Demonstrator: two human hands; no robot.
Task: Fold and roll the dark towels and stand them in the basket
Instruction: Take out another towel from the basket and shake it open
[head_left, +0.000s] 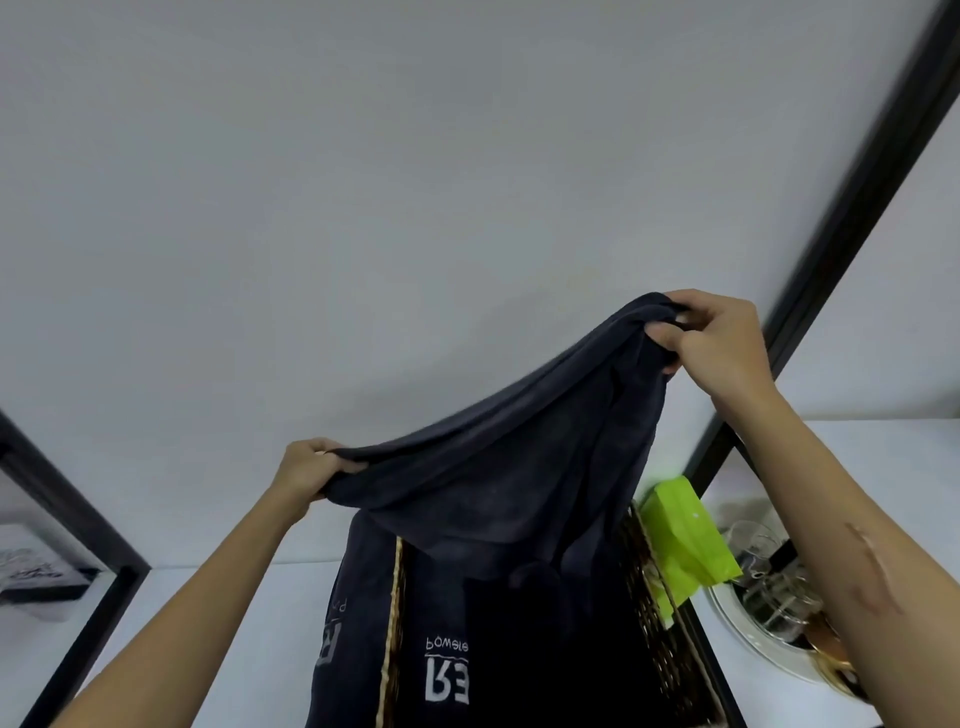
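Observation:
A dark navy towel (498, 467) hangs in the air in front of the white wall, stretched between both hands. My left hand (306, 470) grips its lower left corner. My right hand (722, 338) pinches the upper right corner, held higher. The towel's lower part drapes down into and over a dark woven basket (657, 613) at the bottom centre. Another dark towel with white printed letters (447, 675) lies inside the basket, and dark cloth with letters also hangs over the basket's left wall (332, 644).
A bright green packet (685, 540) leans by the basket's right side. To the right stands a round white tray (737, 629) holding glass items. Black frame bars (852, 197) run up the right, and another black frame (78, 525) stands at the left. The white counter (244, 649) surrounds the basket.

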